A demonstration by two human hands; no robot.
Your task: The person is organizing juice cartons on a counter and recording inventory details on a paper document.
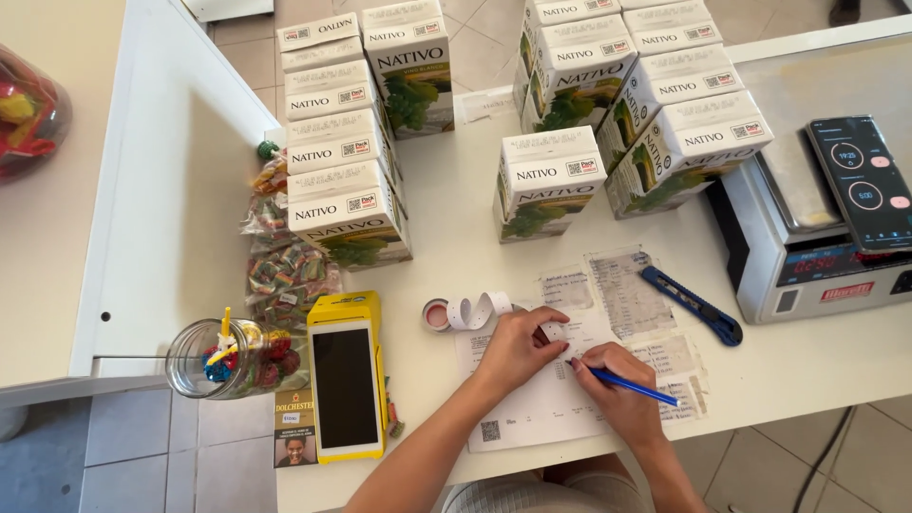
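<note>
Surface: a white surface (pixel 532 228), seen from above, with a raised white ledge along its left side and pale floor tiles beyond it.
Room: grey tiles show below the near edge; a jar of coloured sweets (pixel 233 358) stands at the near left corner.
Cartons: white drink cartons (pixel 347 142) in a row on the left, a larger cluster (pixel 627 90) at the back right.
Scale: a grey weighing scale (pixel 807 247) at the right edge, a phone (pixel 863 180) lying on its tray.
Terminal: a yellow card terminal (pixel 347 385) lies just left of the paper.
Paper: a white printed sheet (pixel 532 399) lies flat at the near edge, under both hands.
Left hand: the left hand (pixel 518 347) rests on the sheet, fingers (pixel 551 323) curled and pressed down near a strip of label tape (pixel 475 309).
Right hand: the right hand (pixel 613 380) has its fingers pinching a blue pen (pixel 632 386), tip touching the sheet just beside the left hand.
Cutter: a blue utility knife (pixel 692 304) lies right of the hands, apart from them.
</note>
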